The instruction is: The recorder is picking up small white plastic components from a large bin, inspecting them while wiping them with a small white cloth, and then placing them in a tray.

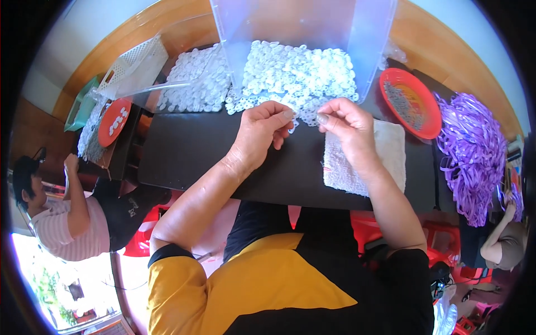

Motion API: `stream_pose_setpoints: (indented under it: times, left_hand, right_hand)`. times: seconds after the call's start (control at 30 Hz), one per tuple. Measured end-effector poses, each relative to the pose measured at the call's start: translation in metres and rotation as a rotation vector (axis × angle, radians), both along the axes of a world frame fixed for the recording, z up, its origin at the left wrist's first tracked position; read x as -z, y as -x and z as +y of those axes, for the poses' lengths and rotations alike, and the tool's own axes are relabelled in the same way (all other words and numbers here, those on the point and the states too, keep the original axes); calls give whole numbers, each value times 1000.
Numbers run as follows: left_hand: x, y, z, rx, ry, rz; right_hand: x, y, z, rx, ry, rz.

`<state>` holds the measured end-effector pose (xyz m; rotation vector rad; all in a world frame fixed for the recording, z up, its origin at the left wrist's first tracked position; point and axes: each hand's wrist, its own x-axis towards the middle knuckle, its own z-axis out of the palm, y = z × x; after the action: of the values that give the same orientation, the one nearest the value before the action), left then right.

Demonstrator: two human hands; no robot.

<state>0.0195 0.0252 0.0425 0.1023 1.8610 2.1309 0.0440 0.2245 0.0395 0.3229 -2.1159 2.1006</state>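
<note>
My left hand [258, 133] is closed in a pinch above the dark table [223, 162], thumb against forefinger. Something small and pale seems to be at its fingertips, too small to name. To its right, my right hand [350, 127] is pinched too, and whatever it holds is hidden. A small gap separates the two hands. Just beyond them lies a large heap of small white plastic pieces [301, 67], some spilling toward my fingers. Under my right wrist lies a folded pale towel [389, 153].
A clear plastic bin [304, 19] stands behind the heap, with more white pieces [195, 81] to its left. On the right are a red bowl [430, 114] of small grey parts and purple ribbons [472, 156]. People sit at both sides; a red plate [106, 131] is left.
</note>
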Motion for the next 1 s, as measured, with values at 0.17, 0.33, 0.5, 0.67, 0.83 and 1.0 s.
stream_pose_setpoints:
  times: [0.17, 0.33, 0.5, 0.67, 0.83, 1.0]
  left_hand:
    - [-6, 0, 33, 75, -212, -89]
    - [-5, 0, 51, 117, -282, -76]
    - [4, 1, 46, 111, -190, -16]
    - [8, 4, 43, 56, -268, -56]
    - [6, 3, 41, 37, -227, -18]
    - [4, 1, 41, 45, -192, -20]
  right_hand:
    - [0, 2, 2, 80, 30, 56]
    - [-2, 2, 2, 134, 68, 69]
    - [1, 3, 1, 63, 99, 41]
    - [2, 6, 5, 125, -44, 101]
    - [2, 4, 3, 126, -223, 157]
    - [5, 5, 3, 143, -305, 235]
